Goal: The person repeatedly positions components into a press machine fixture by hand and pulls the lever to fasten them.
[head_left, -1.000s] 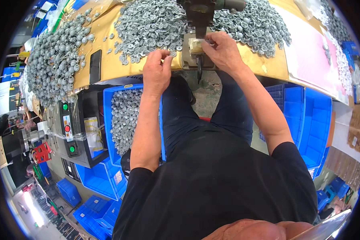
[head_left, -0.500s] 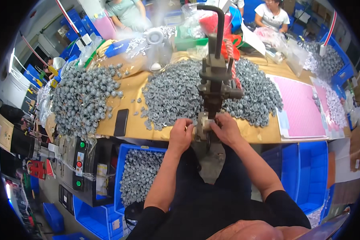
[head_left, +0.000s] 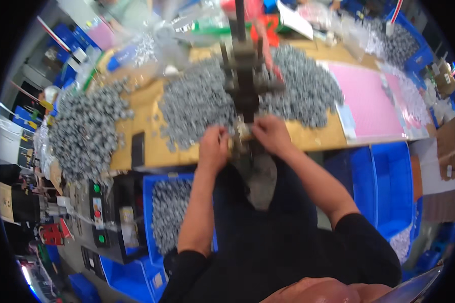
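part: a small pale piece (head_left: pixel 241 135) is sitting at the foot of the press, right at the front edge of the bench, between both hands. too blurry to say what it is exactly

left hand: the left hand (head_left: pixel 215 147) is curling over the part from the left, fingers bent down onto it. looks like it's pinching it but honestly can't tell how tight

right hand: the right hand (head_left: pixel 270 134) is coming in from the other side, fingers folded in against the same piece, knuckles up. closed-ish around it, actual grip is hidden

press: dark upright press (head_left: pixel 246 81) is standing mid-bench, its column running up out of the top of the view, and both hands are working right under it

grey pile, left of press: big heap of little grey parts (head_left: pixel 197 103) is lying just beside the left hand, spilling toward the bench edge

grey pile, right of press: another heap (head_left: pixel 306 91) is sitting behind the right hand, touching the press base

far-left pile: a third heap (head_left: pixel 86 129) is spreading over the left end of the bench, well apart from the hands

bench: yellowish top (head_left: pixel 146 111), pretty much buried

phone: a dark flat slab (head_left: pixel 137 150) is lying between the far-left pile and the middle one

pink sheet: a pink mat (head_left: pixel 369 101) is covering the right end of the bench

bin: blue bin (head_left: pixel 147 188) under the bench by the person's left knee is holding more grey parts (head_left: pixel 168 212)

empty-looking bins: blue bins (head_left: pixel 384 187) are stacked to the person's right

control box: a box with green and red buttons (head_left: pixel 98 212) is sitting left of the bin
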`<state>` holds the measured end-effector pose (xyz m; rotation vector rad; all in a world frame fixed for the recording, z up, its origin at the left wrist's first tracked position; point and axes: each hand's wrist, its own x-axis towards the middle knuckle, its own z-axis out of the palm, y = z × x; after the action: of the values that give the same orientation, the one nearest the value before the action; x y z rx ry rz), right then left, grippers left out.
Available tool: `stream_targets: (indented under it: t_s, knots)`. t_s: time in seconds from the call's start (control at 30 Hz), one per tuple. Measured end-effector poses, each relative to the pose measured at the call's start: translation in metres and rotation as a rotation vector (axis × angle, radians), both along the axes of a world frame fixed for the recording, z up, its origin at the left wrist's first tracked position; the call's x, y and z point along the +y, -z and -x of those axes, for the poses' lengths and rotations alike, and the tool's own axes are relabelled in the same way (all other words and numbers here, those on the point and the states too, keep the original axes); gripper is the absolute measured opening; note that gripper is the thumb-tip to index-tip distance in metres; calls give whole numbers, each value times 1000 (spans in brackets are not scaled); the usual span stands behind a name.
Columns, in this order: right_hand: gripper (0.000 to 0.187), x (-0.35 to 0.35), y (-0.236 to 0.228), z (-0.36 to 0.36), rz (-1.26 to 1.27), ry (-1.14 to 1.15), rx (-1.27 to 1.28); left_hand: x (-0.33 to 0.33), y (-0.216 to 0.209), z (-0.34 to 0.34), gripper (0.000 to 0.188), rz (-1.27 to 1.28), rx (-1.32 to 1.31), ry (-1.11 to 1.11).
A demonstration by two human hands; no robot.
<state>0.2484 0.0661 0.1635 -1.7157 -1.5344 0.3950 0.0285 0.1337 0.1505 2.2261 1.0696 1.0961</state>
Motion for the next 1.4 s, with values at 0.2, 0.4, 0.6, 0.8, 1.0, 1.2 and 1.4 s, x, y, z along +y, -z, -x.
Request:
stream_targets:
  t_s: [0.2,0.4,0.6,0.8,1.0,1.2,1.4]
  knots:
    - [22,15,8,-2,17,67,298,0,-15,-9,13,20,-3,61]
    - [21,15,22,-6,25,65,343,4,-11,-24,12,85,-21,118]
    - [23,13,22,-6,67,73,282,-1,-12,-39,14,104,-47,141]
    - [21,14,11,-4,160,89,316,11,-10,-41,15,63,40,175]
    - [20,16,3,-10,226,45,323,19,-22,-37,18,106,128,250]
    - [37,33,-51,-51,147,-42,1098,18,-26,-39,19,79,148,267]
    - [65,47,-197,-57,-45,39,1011,21,-24,-45,19,157,114,281]
